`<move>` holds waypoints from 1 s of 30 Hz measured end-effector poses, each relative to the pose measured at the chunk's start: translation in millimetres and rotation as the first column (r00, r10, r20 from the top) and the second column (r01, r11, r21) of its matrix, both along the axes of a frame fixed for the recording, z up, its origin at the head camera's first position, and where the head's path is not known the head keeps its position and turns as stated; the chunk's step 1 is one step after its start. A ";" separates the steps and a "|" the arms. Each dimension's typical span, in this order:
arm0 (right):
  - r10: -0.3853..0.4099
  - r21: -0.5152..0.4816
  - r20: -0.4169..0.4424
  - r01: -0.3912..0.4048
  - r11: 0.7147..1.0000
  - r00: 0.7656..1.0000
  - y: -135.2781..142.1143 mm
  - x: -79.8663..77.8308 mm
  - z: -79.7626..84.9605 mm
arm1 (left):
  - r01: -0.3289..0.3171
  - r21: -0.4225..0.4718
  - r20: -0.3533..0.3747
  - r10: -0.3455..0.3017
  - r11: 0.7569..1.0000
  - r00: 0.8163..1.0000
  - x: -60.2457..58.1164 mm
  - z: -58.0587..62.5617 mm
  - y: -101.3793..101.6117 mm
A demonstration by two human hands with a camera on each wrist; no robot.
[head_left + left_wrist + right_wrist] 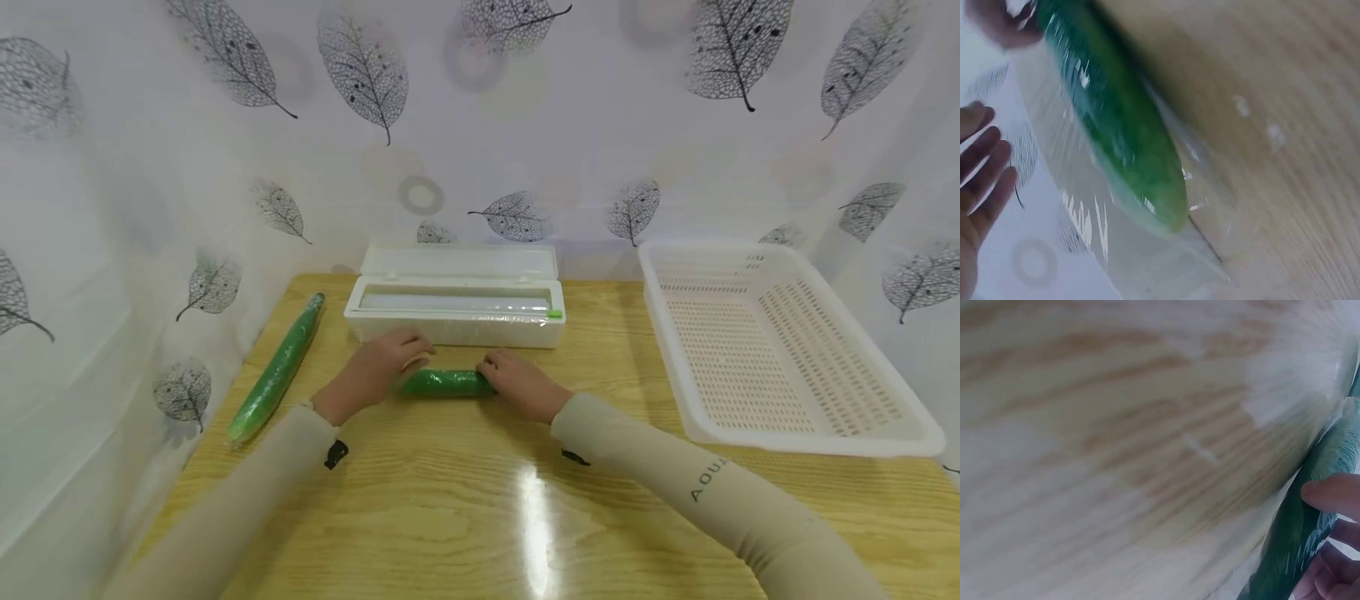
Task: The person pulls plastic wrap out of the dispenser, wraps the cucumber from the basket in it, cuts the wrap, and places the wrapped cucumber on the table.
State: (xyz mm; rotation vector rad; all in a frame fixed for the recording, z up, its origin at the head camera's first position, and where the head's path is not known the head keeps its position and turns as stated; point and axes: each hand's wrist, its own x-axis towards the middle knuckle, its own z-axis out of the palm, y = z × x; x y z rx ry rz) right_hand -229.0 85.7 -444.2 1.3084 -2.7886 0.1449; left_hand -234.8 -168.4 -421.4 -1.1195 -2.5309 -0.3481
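Note:
A green cucumber [448, 383] lies crosswise on the table, with shiny clear plastic film [1094, 219] around it and spreading past its pale end in the left wrist view. My right hand [525, 385] holds it near the right end. In the right wrist view the thumb [1335, 494] presses on the cucumber [1297, 531] and the fingers curl round its other side. My left hand [384, 371] is by the left end; the left wrist view shows its fingers [988, 172] spread and apart from the cucumber.
Behind the hands stands a white cling film box [457, 332], lid raised, with a roll inside and a green slider [554, 314]. Another film-wrapped cucumber [279, 371] lies at the table's left edge. A white plastic basket [678, 367] stands at the right. A leaf-patterned curtain [450, 167] hangs behind.

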 end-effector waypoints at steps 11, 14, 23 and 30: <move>-0.011 0.028 0.032 0.011 1.000 0.999 -0.7 -4.3 0.2 | -0.079 -0.280 0.180 0.133 0.957 0.975 12.4 -16.6 13.9; -0.015 0.016 0.041 0.014 1.000 0.999 -0.2 -5.0 2.1 | -0.083 -0.275 0.191 0.139 0.958 0.972 9.1 -16.9 14.0; -0.050 -0.042 0.120 0.056 0.998 0.992 4.7 -7.1 4.3 | -0.076 -0.297 0.220 0.145 0.952 0.965 -1.0 -17.3 16.2; -0.025 -0.114 0.064 0.033 0.993 0.998 10.7 -8.0 0.6 | -0.076 -0.309 0.313 0.177 0.948 0.933 -7.6 -17.1 16.9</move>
